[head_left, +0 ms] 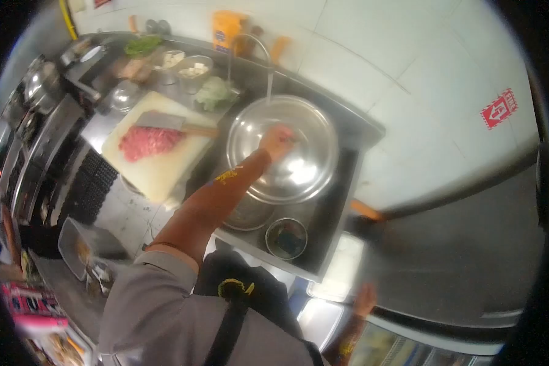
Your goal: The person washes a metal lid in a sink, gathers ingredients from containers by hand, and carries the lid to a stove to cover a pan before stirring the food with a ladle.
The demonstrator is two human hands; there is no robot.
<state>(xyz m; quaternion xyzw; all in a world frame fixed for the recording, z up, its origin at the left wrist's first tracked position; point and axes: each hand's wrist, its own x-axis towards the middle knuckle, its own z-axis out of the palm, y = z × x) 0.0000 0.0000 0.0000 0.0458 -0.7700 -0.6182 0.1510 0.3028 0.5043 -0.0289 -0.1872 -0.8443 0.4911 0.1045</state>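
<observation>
My left hand (278, 141) reaches into a large steel bowl (319, 131) that stands in the sink. Its fingers are curled together, with a reddish blur at the tips that I cannot make out. A curved tap (268, 55) comes down over the bowl's back rim. Low on the right, my right hand (365, 299) is beside a white container (343, 268); its fingers are smeared by motion. Left of the bowl, a cleaver (161, 121) lies across sliced raw meat (146, 143) on a white cutting board (165, 177).
A round strainer (286, 238) sits in the front of the sink. Behind the board are bowls of white cubes (193, 70), pale green leaves (215, 93) and an orange packet (228, 29). A stove with pots (41, 85) is at the left, and a dark counter (451, 268) at the right.
</observation>
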